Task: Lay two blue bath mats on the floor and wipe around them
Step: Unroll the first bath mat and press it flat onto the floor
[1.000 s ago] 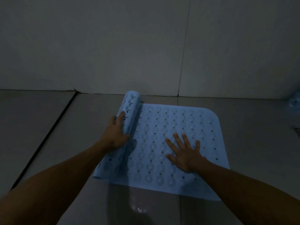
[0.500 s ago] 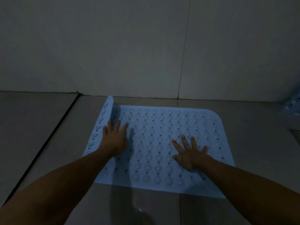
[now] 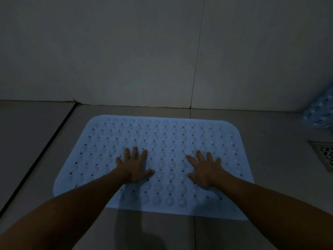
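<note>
Pressing flat on mat (image 3: 162,134): left hand (image 3: 132,166) and right hand (image 3: 204,170), fingers spread, palms down, holding nothing. Mat lies unrolled on floor (image 3: 36,132) near wall (image 3: 126,51). Second mat (image 3: 319,112), bunched, at right edge. One drain (image 3: 324,152) beside it. Mats: two.

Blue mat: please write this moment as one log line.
blue mat flat on floor | left hand pressing | right hand pressing | second mat aside
</note>
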